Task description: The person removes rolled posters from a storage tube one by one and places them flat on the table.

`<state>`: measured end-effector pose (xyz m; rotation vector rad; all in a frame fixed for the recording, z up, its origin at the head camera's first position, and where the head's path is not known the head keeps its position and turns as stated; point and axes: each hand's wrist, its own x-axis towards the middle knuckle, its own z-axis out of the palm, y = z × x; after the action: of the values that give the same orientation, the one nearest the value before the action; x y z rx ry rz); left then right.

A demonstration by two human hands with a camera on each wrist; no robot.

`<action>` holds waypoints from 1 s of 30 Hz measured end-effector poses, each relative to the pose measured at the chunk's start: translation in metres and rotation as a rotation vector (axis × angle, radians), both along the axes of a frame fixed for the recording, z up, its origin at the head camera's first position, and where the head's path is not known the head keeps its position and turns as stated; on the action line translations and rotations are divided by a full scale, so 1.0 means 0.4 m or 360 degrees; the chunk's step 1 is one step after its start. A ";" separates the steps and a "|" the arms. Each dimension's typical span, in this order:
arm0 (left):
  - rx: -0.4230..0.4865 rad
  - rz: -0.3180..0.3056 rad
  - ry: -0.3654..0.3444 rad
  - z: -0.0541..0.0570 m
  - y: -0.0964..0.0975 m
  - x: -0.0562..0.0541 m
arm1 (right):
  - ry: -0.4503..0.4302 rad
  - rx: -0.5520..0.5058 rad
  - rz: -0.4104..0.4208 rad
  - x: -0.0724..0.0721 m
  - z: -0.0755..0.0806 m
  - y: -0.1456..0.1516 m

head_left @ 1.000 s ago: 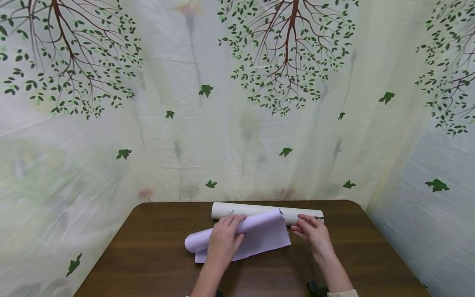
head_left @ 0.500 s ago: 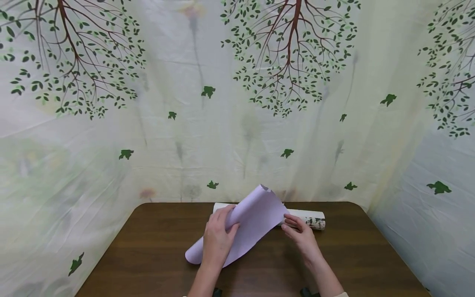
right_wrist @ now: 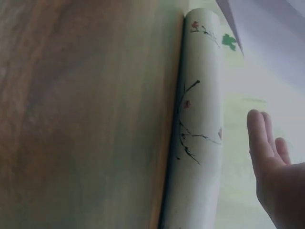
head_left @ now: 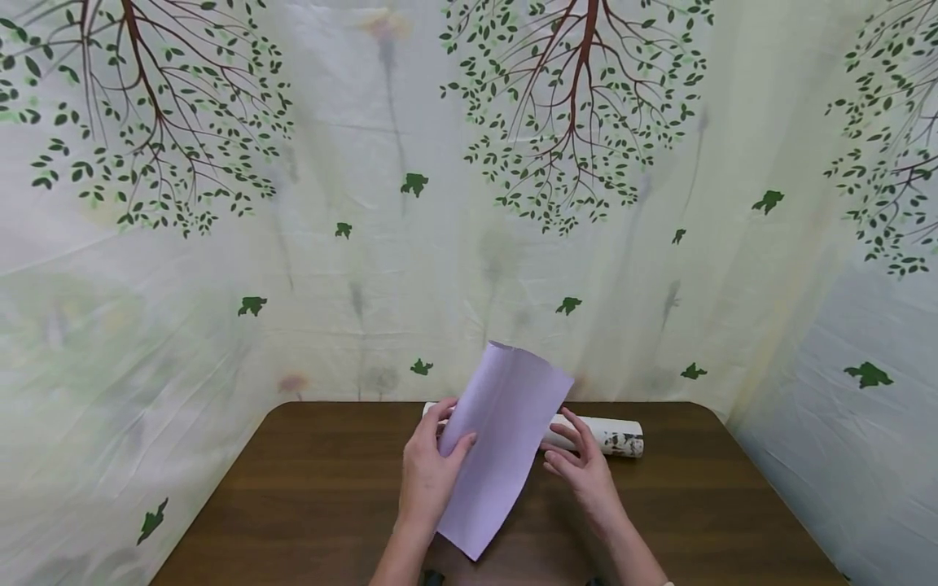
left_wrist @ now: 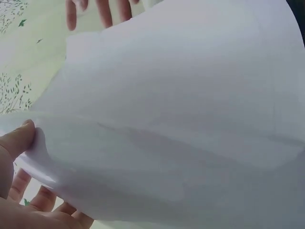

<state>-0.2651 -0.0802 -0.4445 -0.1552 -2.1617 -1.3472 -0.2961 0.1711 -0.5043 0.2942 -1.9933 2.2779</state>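
Observation:
A pale lilac sheet of paper (head_left: 506,423), partly rolled along its left side, stands tilted above the table. My left hand (head_left: 428,464) grips that curled side, thumb in front and fingers behind, as the left wrist view also shows. Beside the sheet's right edge is my right hand (head_left: 586,472). In the right wrist view the fingers of the right hand (right_wrist: 269,152) are extended and apart from the paper (right_wrist: 281,38). Behind the sheet lies a white roll (head_left: 608,435) with a dark branch and red flower print, its middle hidden by the paper.
The dark brown wooden table (head_left: 293,488) has rounded far corners. A pale hanging cloth (head_left: 469,244) printed with trees and green leaves rises behind it and along both sides. The white roll lies near the table's far edge.
The lilac paper has swung from nearly level to steeply tilted, its upper end rising, and its broad face now turns toward me. My right hand has moved left, closer to the sheet's edge.

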 end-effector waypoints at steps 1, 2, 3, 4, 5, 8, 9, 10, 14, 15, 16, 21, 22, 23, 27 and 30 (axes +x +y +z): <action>0.0033 -0.0021 -0.0031 0.001 0.000 0.000 | 0.0010 -0.0004 -0.0002 0.000 -0.001 -0.001; 0.0067 -0.0042 -0.0065 0.003 0.001 0.001 | 0.0011 0.0001 -0.0012 -0.001 -0.002 -0.002; 0.0100 -0.0063 -0.0095 0.003 0.001 0.001 | 0.0010 0.0011 -0.0021 -0.002 -0.003 -0.003; 0.0129 -0.0084 -0.0125 0.004 0.002 0.001 | 0.0007 0.0025 -0.0032 -0.002 -0.004 -0.004; 0.0153 -0.0103 -0.0150 0.004 0.002 0.001 | 0.0005 0.0041 -0.0042 -0.002 -0.006 -0.005; 0.0232 -0.0167 -0.0230 0.003 0.003 -0.002 | -0.0024 0.0112 -0.0075 -0.004 -0.010 -0.008; 0.0254 -0.0190 -0.0254 0.002 0.003 -0.003 | -0.0034 0.0125 -0.0081 -0.004 -0.011 -0.009; 0.0276 -0.0211 -0.0279 0.001 0.003 -0.004 | -0.0039 0.0138 -0.0088 -0.004 -0.013 -0.009; 0.0368 -0.0286 -0.0364 -0.003 0.003 -0.008 | -0.0054 0.0144 -0.0129 -0.007 -0.016 -0.009; 0.0387 -0.0301 -0.0374 -0.004 0.003 -0.009 | -0.0048 0.0148 -0.0144 -0.007 -0.015 -0.009; 0.0401 -0.0311 -0.0385 -0.006 0.002 -0.010 | -0.0040 0.0159 -0.0165 -0.008 -0.015 -0.008; 0.0428 -0.0331 -0.0411 -0.025 -0.002 -0.018 | -0.0010 0.0237 -0.0251 -0.007 -0.006 -0.003; 0.0424 -0.0324 -0.0416 -0.030 -0.003 -0.020 | -0.0011 0.0253 -0.0261 -0.006 -0.004 -0.002; 0.0419 -0.0318 -0.0416 -0.035 -0.004 -0.022 | -0.0010 0.0272 -0.0271 -0.005 -0.001 -0.002; 0.0374 -0.0264 -0.0403 -0.055 -0.006 -0.029 | 0.0006 0.0387 -0.0330 0.001 0.010 0.001; 0.0293 -0.0176 -0.0368 -0.060 -0.007 -0.030 | 0.0042 0.0474 -0.0378 0.006 0.020 0.006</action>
<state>-0.2772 -0.0828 -0.4685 -0.0490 -2.2270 -1.6921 -0.2936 0.1735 -0.4963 0.1013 -2.2178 1.8302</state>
